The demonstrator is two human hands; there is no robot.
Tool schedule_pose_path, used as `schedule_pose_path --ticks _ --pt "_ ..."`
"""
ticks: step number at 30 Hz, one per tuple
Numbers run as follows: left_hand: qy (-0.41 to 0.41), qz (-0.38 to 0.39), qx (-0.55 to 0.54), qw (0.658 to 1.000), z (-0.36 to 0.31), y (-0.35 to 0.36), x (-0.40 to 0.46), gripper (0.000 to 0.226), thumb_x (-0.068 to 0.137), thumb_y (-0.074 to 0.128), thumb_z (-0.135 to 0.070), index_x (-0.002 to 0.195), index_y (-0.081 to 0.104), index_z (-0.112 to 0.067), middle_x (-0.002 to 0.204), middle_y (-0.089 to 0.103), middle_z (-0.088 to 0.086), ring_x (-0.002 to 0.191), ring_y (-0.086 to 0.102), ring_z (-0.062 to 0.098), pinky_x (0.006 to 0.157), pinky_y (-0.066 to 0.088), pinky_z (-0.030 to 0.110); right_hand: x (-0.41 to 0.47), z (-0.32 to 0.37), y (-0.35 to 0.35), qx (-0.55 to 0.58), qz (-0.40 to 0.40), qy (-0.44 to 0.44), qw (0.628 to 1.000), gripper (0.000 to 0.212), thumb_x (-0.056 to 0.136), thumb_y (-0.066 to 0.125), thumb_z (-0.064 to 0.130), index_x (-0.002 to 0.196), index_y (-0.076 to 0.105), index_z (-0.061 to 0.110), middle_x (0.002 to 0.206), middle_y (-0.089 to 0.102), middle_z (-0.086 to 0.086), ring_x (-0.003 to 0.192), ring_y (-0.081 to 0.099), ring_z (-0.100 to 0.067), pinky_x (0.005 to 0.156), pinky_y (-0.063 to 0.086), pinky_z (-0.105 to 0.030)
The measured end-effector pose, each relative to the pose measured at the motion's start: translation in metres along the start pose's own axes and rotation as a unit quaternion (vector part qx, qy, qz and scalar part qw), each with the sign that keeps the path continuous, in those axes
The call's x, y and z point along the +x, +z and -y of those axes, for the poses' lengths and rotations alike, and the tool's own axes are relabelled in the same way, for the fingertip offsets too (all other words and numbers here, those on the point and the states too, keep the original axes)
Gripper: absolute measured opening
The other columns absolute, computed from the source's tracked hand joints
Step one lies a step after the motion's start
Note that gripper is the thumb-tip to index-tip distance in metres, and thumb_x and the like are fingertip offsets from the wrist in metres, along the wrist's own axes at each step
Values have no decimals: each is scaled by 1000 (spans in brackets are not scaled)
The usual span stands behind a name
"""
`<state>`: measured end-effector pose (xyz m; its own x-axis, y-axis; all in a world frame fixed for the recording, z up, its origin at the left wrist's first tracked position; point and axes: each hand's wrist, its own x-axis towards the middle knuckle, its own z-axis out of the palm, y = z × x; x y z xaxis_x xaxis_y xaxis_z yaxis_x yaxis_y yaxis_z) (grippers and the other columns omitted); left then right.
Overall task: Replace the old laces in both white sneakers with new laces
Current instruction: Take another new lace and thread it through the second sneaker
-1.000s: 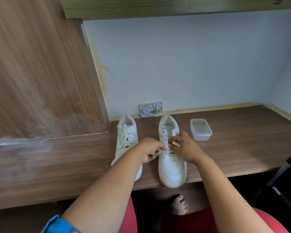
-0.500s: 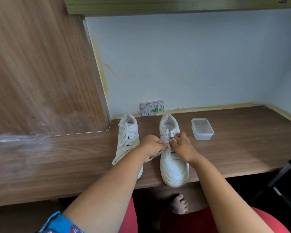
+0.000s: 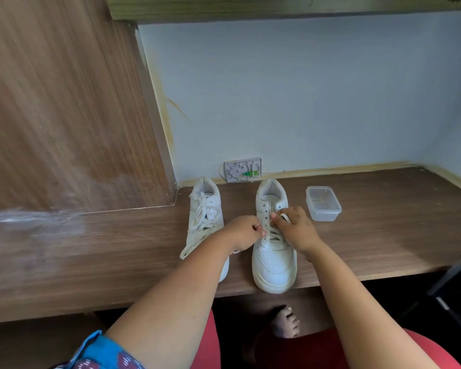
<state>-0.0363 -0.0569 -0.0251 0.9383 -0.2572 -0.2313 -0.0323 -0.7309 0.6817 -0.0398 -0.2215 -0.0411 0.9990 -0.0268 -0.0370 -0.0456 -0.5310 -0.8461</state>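
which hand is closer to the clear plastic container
Right. The right hand works the lace on the right sneaker, just beside the container. The left hand is across that sneaker, farther off.

Two white leather sneakers, a laced left sneaker [image 3: 206, 222] and a half-laced right sneaker [image 3: 273, 259], are set on a brown wooden desk [image 3: 383, 235]. A white lace [image 3: 274, 237] is pinched by the left hand [image 3: 244, 235] and the right hand [image 3: 294, 230]. A clear plastic rectangular container [image 3: 323, 203] is placed near the right sneaker.

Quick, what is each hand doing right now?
Left hand: fingers curled, pinching the lace at the right sneaker.
Right hand: curled, pinching the same lace higher up.
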Motion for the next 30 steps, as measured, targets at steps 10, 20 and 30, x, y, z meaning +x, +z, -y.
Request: schedule_pose_path --ticks 10,20,30 --pt "6 86 -49 995 3 -10 -5 18 100 51 -24 85 61 -20 103 65 9 100 58 20 103 45 42 -7 -1 -8 7 -58 -36 998 34 93 57 44 78 63 14 77 65 -2 71 56 -15 59 41 -25" --pt "-4 130 -79 988 -3 -25 -15 25 100 52 -30 98 65 -9 70 47 -3 64 45 8 64 40 19 -2 -4 -40 -36 -153 -33 987 22 82 75 35 85 63 17 77 64 5 70 58 -11 56 39 -16" --pt "142 -48 -109 983 -26 -31 -19 12 87 69 -21 77 66 -17 70 54 -6 67 47 7 65 37 26 -23 34 -32 -102 72 -171 977 19 83 73 28 101 66 28 97 67 5 93 61 -9 83 52 -33"
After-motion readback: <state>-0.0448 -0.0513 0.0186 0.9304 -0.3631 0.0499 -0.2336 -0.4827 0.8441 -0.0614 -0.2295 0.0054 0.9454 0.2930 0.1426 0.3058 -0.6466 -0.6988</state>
